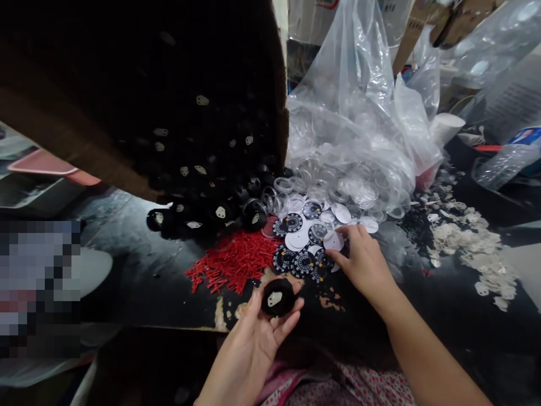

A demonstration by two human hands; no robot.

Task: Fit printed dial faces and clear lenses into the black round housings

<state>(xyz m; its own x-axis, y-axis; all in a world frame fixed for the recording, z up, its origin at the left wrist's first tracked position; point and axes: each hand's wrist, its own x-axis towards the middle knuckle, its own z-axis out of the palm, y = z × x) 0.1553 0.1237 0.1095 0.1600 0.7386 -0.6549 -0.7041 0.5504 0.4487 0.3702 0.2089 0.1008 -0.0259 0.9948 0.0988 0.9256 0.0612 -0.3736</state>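
My left hand [257,332] lies palm up at the lower middle and holds a round black disc part [278,297] with a pale patch on its face. My right hand [364,260] reaches over a heap of round dial faces [301,256], some black with white marks, some plain white. Its fingertips pinch at the edge of one of these discs; I cannot make out whether it is lifted. A pile of small red pins [234,260] lies just left of the dials.
A tipped cardboard box [76,141] spills several black round parts [203,217] onto the dark table. A clear plastic bag [355,129] of transparent round covers stands behind the dials. White paper scraps [473,245] litter the right side. More bags and boxes crowd the back.
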